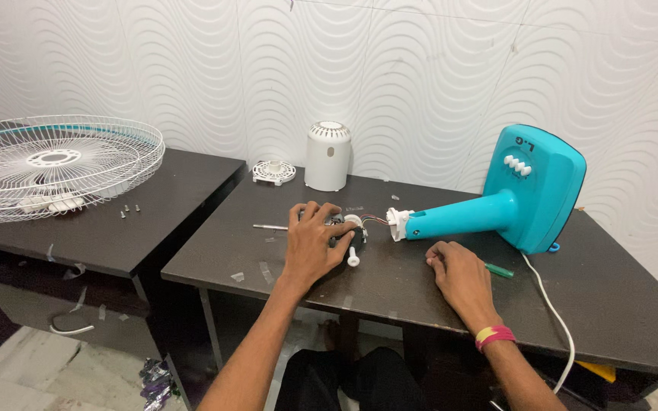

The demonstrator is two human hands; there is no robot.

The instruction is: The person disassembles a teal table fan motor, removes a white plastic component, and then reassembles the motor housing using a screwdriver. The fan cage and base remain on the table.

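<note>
While the left hand (312, 245) clamps over the fan motor (344, 228) on the counter (390, 293), its thin wires (375, 220) run to the teal stand (496, 205); a tug could snap them. Right hand (455, 272), fingers curled, pinches a green screwdriver (499, 269).

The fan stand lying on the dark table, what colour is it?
Turquoise fan stand, clearest in the head view.

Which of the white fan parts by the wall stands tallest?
The white domed motor cover, standing upright against the wall. The round slotted piece to its left lies flat and low on the table.
</note>
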